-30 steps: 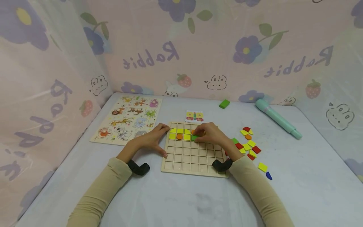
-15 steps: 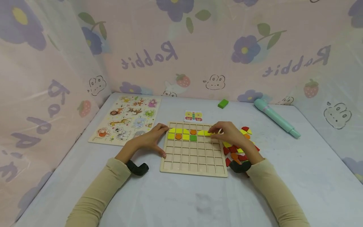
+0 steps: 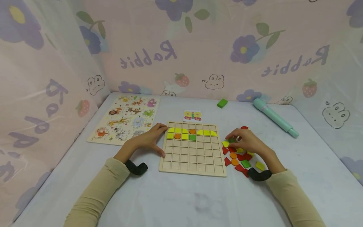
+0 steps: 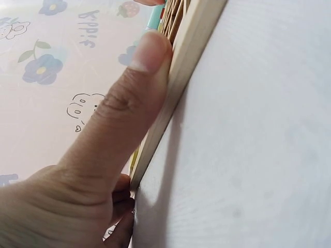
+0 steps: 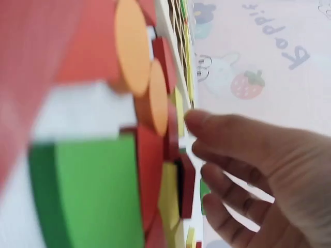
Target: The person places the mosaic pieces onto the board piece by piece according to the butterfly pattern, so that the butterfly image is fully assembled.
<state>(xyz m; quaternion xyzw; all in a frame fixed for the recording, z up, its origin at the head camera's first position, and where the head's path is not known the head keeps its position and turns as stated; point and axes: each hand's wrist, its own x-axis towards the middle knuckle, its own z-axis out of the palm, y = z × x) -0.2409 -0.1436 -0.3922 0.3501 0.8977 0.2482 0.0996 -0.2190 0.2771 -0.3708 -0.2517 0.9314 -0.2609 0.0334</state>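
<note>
The right hand is over the loose pieces, its fingers loosely bent, with nothing seen gripped between them. A yellow square lies flat just beside their tips at nine o'clock, with no clear long axis; a green piece shows between thumb and forefinger. The rest of the pieces, red, orange, yellow and green, spread mostly toward six o'clock. The right hand is much the nearer to all of these.

From it, the board lies at nine o'clock. The left hand, thumb and fingers spread, touches the board's nine o'clock edge. Inside the board, the second row from twelve o'clock holds yellow pieces either side of an orange disc; the third holds more yellow and orange, then a green square.

On the counter, from the board, are a picture card at twelve, a green block at one, a teal wand at two and an animal puzzle at ten.
</note>
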